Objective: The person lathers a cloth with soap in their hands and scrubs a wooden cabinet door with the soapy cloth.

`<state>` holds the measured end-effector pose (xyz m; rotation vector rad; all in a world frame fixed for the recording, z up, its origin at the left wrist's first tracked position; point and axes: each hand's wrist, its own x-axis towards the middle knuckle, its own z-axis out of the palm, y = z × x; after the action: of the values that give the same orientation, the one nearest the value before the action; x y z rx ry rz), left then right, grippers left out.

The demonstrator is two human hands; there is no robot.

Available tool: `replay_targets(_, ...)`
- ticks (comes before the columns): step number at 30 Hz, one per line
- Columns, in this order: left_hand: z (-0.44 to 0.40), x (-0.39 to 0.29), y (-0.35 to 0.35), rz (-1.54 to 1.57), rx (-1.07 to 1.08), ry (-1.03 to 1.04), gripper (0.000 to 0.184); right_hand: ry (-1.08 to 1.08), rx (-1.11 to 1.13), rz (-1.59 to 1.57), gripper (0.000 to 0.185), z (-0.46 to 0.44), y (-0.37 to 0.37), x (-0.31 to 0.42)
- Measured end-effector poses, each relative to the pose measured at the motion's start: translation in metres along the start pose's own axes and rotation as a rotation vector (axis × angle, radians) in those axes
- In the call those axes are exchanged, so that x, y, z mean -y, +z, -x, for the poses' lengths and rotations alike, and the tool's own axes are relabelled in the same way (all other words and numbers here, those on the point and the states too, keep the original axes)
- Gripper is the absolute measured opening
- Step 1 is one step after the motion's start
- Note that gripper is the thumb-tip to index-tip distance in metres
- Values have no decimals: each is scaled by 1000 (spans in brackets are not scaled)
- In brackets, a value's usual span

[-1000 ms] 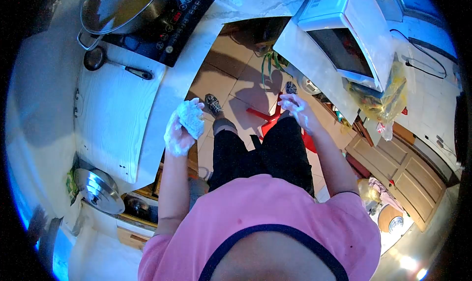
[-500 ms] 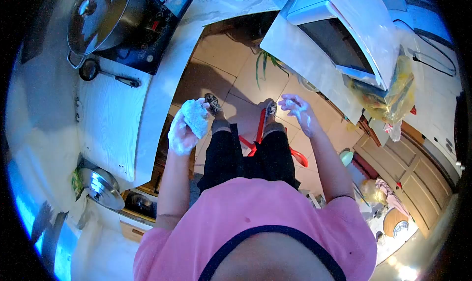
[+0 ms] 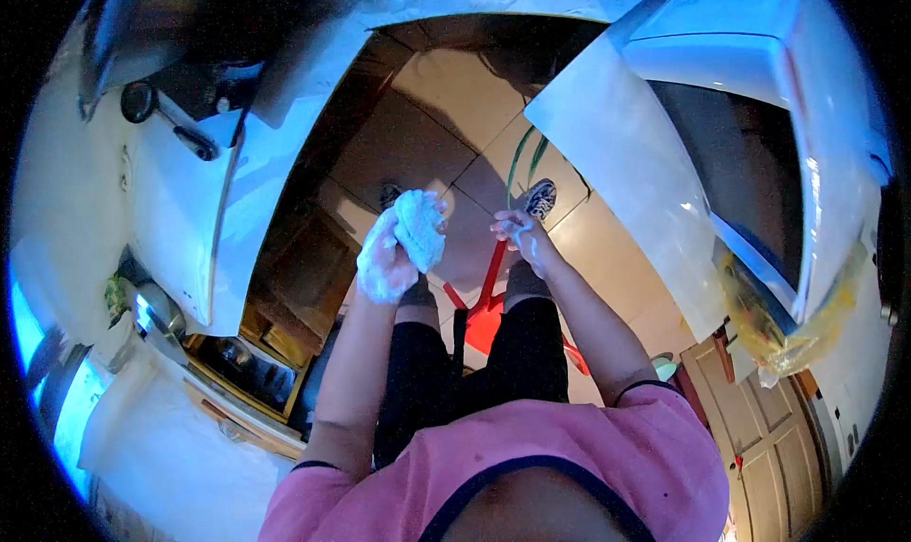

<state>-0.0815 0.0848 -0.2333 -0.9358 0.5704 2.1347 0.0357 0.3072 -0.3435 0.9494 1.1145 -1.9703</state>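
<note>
My left hand (image 3: 381, 265), coated in white suds, is closed around a pale, fluffy, foamy cloth (image 3: 419, 229). It is held up in front of my body, above the floor. To its right, my right hand (image 3: 528, 236) has foam on its skin and nothing visible in it. Its fingers are loosely bent and slightly apart. A gap separates the right hand from the cloth.
A ladle (image 3: 173, 124) lies on the left counter (image 3: 176, 224), below a blurred pot. On the right stands a white microwave (image 3: 721, 63) above a yellow plastic bag (image 3: 759, 314). A red stool (image 3: 486, 326) is between my legs, and a metal lid (image 3: 161, 309) sits at lower left.
Both hands have come closer together: the left with the foamy cloth moved right, the right moved left and its fingers bent more. The view has shifted forward, toward the counter and microwave.
</note>
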Motion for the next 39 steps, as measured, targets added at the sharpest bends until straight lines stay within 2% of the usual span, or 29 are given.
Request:
replay_targets(1,0,4,8,-53,-36,88,41,7,-35,-16,36,-18,-5,-11)
replay_targets(4,-23,-5,-26,-7,-12,-19,41,47,-74,-209,31,-82,-29,-64)
replay_targets(6,-32,-16,-53,-7,7,-70,42,118,-158,-50,28,-94,-11,-60)
replay_targets(8,-49,-25,-86,-62,-25,-89,42,120,-212,48,26,-129,-20,-100)
replay_targets(10,-67,-29,-105,-35,-20,-135,42,120,-248,286,24,-172,-40,-176)
replay_targets(12,-71,-27,-109,-40,-91,-34,41,114,-252,685,22,-212,-60,-277)
replay_targets(14,-82,-17,-135,-57,-23,-21,40,13,-116,1141,21,-236,-76,-383)
replay_targets(15,-92,-13,-143,44,-95,-72,40,-75,-61,1331,20,-244,-80,-432)
replay_targets(16,-106,-10,-147,141,-155,-120,40,-43,-7,1410,22,-241,-75,-451)
replay_targets(18,-113,-2,-131,5,-28,-71,42,91,23,1409,23,-248,-57,-458)
replay_targets(20,-132,3,-144,65,221,-96,48,169,7,1389,23,-264,-47,-460)
replay_targets(22,-147,15,-140,85,-32,-18,61,228,-15,1364,24,-277,-36,-457)
replay_targets(23,-156,22,-160,-47,112,36,62,250,-24,1352,24,-282,-33,-460)
replay_targets(24,-160,27,-163,8,131,20,57,266,-35,1340,24,-289,-33,-466)
replay_targets(27,-174,38,-186,78,165,-7,53,280,-64,1315,25,-303,-30,-466)
replay_targets(29,-182,39,-197,148,55,-191,47,290,-64,1302,25,-305,-28,-470)
replay_targets(30,-184,40,-200,151,64,-187,47,280,-71,1298,26,-311,-31,-468)
replay_targets(32,-187,38,-189,145,26,-82,46,291,-68,1291,26,-308,-32,-471)
replay_targets(33,-192,31,-185,7,83,-79,48,290,-68,1283,26,-309,-30,-471)
replay_targets(34,-193,25,-181,0,77,-83,48,290,-63,1274,27,-307,-28,-471)
replay_targets(36,-204,22,-169,109,88,-100,50,291,-59,1268,27,-302,-28,-473)
replay_targets(37,-211,15,-166,287,235,-175,35,285,-52,1260,27,-303,-30,-473)
replay_targets(39,-209,7,-157,274,217,-167,35,267,-46,1280,28,-311,-36,-461)
